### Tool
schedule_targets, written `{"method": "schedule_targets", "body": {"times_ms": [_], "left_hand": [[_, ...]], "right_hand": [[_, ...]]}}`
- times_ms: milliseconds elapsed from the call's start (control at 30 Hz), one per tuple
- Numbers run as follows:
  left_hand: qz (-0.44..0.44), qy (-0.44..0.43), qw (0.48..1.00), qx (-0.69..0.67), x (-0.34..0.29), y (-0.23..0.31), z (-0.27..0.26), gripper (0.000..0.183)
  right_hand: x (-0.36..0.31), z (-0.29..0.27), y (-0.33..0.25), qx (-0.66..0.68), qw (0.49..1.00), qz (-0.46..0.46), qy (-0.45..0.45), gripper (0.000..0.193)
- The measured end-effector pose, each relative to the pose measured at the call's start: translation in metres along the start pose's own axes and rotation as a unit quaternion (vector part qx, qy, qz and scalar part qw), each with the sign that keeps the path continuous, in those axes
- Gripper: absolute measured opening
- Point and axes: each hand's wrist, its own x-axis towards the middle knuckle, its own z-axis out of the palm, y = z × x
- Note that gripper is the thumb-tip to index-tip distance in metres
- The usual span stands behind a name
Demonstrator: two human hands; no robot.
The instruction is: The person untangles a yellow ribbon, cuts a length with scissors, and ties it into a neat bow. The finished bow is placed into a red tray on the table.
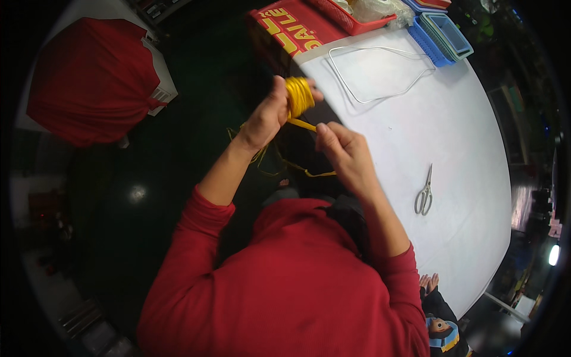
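Observation:
Yellow cord [299,97] is wound in several turns around the fingers of my left hand [265,121], whose fingertips poke out past the coil. From the coil a taut yellow strand runs down to my right hand [350,156], which pinches it between thumb and fingers. More loose cord dangles below both hands, in thin loops against the dark floor. Both hands are held in the air beside the edge of the white table [458,137]. A pair of scissors [424,197] lies on that table, right of my right forearm, touched by neither hand.
A bent wire frame [380,71] rests on the table's far part. Beyond it are a red basket [357,24] with plastic bags and stacked blue and green baskets [440,38]. A red cloth covers something boxy [95,77] at far left. Another person's hands [429,282] touch the table's near edge.

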Motion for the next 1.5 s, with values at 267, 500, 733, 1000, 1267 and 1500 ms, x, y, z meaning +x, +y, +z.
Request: {"method": "schedule_targets", "body": {"times_ms": [267, 500, 733, 1000, 1267, 1500], "left_hand": [[-0.103, -0.173, 0.930, -0.308, -0.025, 0.005, 0.011, 0.098], [0.088, 0.065, 0.941, 0.319, -0.004, -0.017, -0.011, 0.066], [0.015, -0.098, 0.888, -0.449, -0.012, 0.019, 0.009, 0.098], [-0.213, -0.240, 0.945, -0.067, -0.011, -0.004, -0.011, 0.083], [0.059, 0.108, 0.923, 0.365, 0.006, -0.006, -0.030, 0.056], [-0.073, -0.123, 0.878, -0.457, -0.004, 0.004, -0.012, 0.087]], "right_hand": [[0.042, -0.012, 0.033, 0.134, 0.990, 0.034, 0.020, 0.046], [0.018, 0.006, 0.005, -0.092, 0.995, -0.010, -0.045, 0.044], [0.040, -0.006, 0.044, 0.082, 0.990, 0.110, -0.032, 0.051], [0.054, -0.004, 0.041, 0.115, 0.993, 0.012, 0.001, 0.050], [0.037, 0.008, 0.027, 0.047, 0.997, -0.006, -0.061, 0.050], [0.042, 0.007, 0.054, 0.125, 0.989, 0.060, -0.047, 0.049]]}}
